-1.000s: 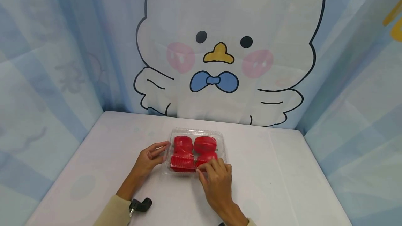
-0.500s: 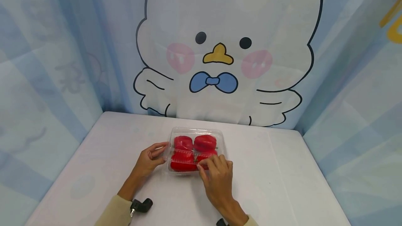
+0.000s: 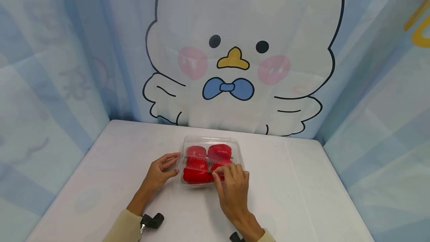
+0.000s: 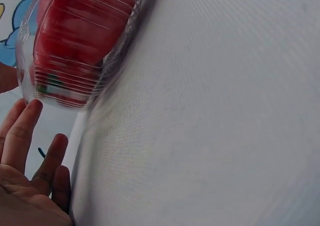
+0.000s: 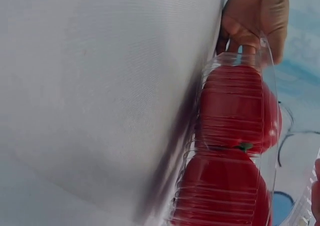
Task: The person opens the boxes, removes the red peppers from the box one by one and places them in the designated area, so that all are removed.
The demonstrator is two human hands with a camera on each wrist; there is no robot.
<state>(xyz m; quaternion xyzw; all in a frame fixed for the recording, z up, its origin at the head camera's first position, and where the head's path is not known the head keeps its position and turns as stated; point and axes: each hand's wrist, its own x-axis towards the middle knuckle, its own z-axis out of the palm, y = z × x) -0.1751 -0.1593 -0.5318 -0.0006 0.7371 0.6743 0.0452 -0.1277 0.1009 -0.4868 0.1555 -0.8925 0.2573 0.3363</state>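
Pinching partly raised lid [image 5: 302,211] by front edge with right grip [image 3: 233,189] | touching, with spread left grip [image 3: 159,171], left side of clear container [image 3: 195,185] set on tabletop [image 3: 285,197] | filled with red peppers [image 3: 220,153]

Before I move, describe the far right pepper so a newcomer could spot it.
Below the big cartoon bird, a clear plastic box stands on the white table. In the head view, the red pepper sits at the box's far right. Its left neighbour shares the far row; the other peppers lie in the near row.
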